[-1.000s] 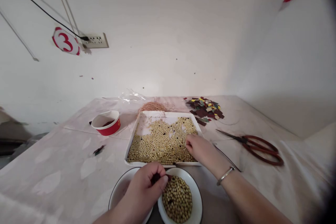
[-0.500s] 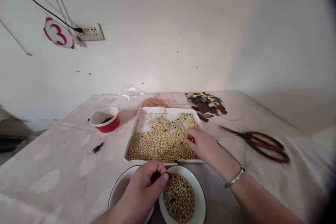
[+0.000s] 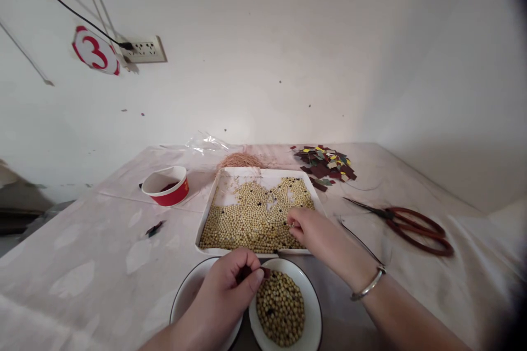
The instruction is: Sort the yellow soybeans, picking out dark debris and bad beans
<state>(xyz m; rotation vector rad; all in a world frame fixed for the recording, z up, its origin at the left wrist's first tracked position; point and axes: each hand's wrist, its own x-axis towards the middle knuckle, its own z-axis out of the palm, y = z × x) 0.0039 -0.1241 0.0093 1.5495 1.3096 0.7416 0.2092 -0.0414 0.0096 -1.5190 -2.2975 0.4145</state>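
My left hand (image 3: 230, 290) is closed over the two bowls, pinching a small dark red-brown scrap (image 3: 266, 272) between thumb and forefinger. My right hand (image 3: 302, 225), fingertips pressed together, hovers low at the right part of a white tray (image 3: 218, 254). Whatever those fingertips hold is hidden or too small to name. A layer of small round yellowish beads or beans (image 3: 242, 225), with a few black ones, covers most of the tray. Below my left hand, a white bowl (image 3: 315, 307) holds larger, greenish-yellow round pieces (image 3: 282, 310). My left hand partly covers another white bowl (image 3: 181, 299).
Scissors (image 3: 411, 227) with red-brown handles lie at right. Behind the tray are a pile of coloured scraps (image 3: 325, 164), a bundle of reddish fibres (image 3: 241, 160) and clear plastic (image 3: 206, 142). A red paper tub (image 3: 171, 194) and a small dark object (image 3: 155, 228) are at left.
My right hand has moved slightly down and left over the tray, its fingertips now lower. My left hand stays nearly in place with the scrap. The view has shifted slightly.
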